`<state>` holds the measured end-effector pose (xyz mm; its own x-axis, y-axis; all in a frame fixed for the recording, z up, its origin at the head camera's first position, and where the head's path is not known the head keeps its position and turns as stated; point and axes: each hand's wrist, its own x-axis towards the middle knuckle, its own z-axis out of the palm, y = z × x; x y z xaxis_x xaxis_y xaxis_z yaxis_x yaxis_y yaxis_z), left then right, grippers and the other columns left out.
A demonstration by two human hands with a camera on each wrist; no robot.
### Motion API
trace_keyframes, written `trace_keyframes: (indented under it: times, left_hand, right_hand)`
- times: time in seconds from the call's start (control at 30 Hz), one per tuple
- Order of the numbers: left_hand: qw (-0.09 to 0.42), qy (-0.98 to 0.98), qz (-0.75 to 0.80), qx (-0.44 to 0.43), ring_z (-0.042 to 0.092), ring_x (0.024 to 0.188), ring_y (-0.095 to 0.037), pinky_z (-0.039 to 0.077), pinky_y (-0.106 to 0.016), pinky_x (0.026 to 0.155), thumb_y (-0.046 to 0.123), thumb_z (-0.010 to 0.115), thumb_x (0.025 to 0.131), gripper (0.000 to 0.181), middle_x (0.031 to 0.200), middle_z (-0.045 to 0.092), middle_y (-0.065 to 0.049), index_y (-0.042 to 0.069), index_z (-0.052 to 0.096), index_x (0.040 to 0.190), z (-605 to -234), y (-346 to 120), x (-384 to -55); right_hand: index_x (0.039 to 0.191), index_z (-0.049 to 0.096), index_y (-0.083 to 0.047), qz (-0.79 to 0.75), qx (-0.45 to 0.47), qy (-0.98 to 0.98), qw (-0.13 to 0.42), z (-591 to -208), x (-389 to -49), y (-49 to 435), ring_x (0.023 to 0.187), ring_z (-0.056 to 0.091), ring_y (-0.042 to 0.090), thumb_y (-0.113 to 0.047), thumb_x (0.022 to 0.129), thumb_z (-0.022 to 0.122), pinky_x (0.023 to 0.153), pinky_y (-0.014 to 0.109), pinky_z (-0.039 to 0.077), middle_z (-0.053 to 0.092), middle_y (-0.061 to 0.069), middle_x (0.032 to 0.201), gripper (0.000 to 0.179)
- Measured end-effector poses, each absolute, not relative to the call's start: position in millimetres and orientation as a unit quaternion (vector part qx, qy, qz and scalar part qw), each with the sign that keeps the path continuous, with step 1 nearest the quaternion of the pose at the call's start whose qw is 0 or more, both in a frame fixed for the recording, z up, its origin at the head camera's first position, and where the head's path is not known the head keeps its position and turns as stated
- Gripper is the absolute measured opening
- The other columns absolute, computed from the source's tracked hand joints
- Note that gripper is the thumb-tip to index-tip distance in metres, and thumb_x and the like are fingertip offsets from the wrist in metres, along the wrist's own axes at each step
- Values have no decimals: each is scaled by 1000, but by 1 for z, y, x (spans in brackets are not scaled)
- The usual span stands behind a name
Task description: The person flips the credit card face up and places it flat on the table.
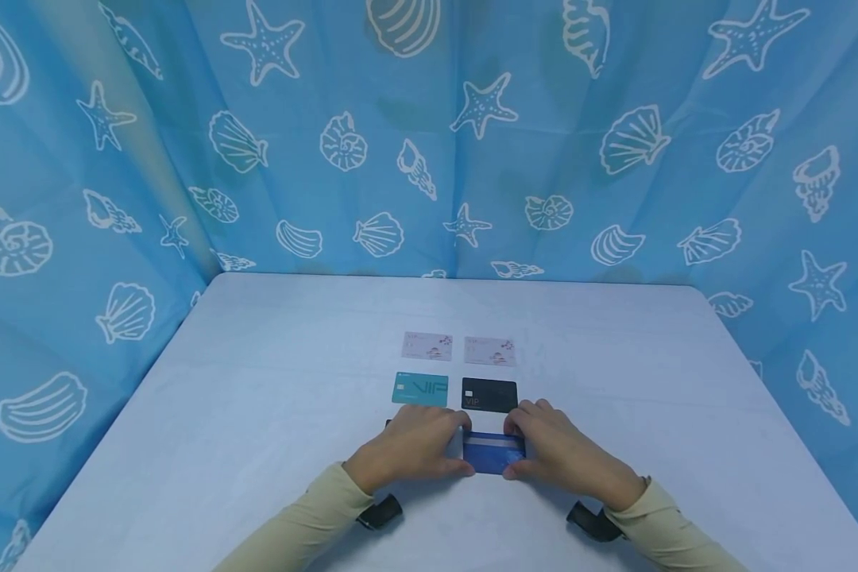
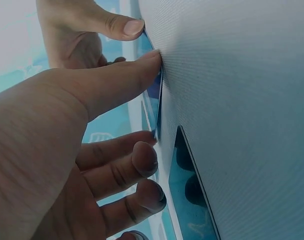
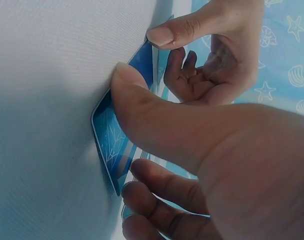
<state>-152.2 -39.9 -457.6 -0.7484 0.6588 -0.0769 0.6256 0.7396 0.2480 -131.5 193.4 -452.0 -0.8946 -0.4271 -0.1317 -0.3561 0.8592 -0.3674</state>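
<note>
A blue card [image 1: 494, 457] with a pale stripe along its far side lies flat at the near middle of the white table. My left hand [image 1: 416, 443] grips its left end, thumb on the near edge and fingers at the far edge. At the right end my right hand [image 1: 568, 454] pinches it the same way. The right wrist view shows the right thumb [image 3: 132, 90] over the near edge of the card [image 3: 109, 142]. A second, dark glossy card [image 2: 189, 195] lies beside the left fingers, mostly hidden under that hand in the head view.
Beyond my hands lie a teal VIP card [image 1: 419, 388] and a black VIP card [image 1: 489, 395]. Two pale pink cards, a left one [image 1: 427, 346] and a right one [image 1: 489, 351], form a row behind them. A blue seashell curtain [image 1: 400, 159] surrounds the table [image 1: 293, 342].
</note>
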Motion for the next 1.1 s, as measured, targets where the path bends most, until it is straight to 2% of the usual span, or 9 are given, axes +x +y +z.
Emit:
trace_keyframes:
  times: [0.37,0.77,1.1]
  left_hand:
    - [76,929,111,344,50,69,-5,35,-21,59,55,83,82,58,92,71,9,18,69,124,-458,-40,-152]
    - [69,929,112,345,51,69,-5,36,-20,58,54,82,84,56,97,75,7,17,69,124,-460,-42,-154]
    - [72,929,114,345,52,72,-5,37,-20,60,54,81,85,56,104,77,6,18,70,126,-464,-42,-157]
  right_hand:
    - [109,68,-13,-145,-204,963,97,-451,-133,197,93,47,16,-45,72,93,84,40,43,62,-3,100,55]
    - [110,68,-13,-139,-220,962,87,-447,-132,199,91,46,14,-46,66,96,81,36,42,62,-4,100,62]
    - [114,68,-13,-141,-215,961,100,-445,-133,199,96,48,15,-44,64,97,86,40,46,64,-3,106,66]
